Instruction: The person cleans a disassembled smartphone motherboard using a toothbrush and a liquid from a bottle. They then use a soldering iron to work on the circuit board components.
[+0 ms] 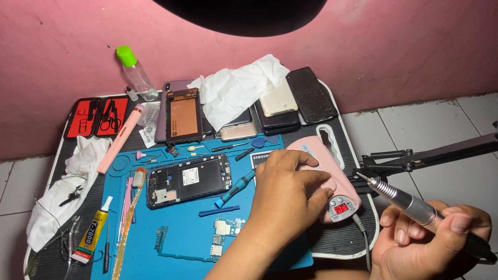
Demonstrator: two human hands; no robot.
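Note:
My left hand (288,194) reaches across the blue work mat (152,271) and rests on a pink drill control box (332,180) with a small red display; its fingers touch the box's top. My right hand (429,241) is at the lower right, off the table, gripping a silver rotary drill handpiece (404,204) whose thin bit points up and left. An opened phone frame (189,181) lies on the mat, with a circuit board (201,239) below it and a blue-handled screwdriver (235,188) beside my left hand.
A glue tube (92,231), a toothbrush (128,227), tweezers and cloths lie at the left. Several phones, a white tissue (238,86) and a green-capped bottle (135,72) stand at the back. A black clamp arm (445,153) extends right. A dark lamp shade (242,0) hangs overhead.

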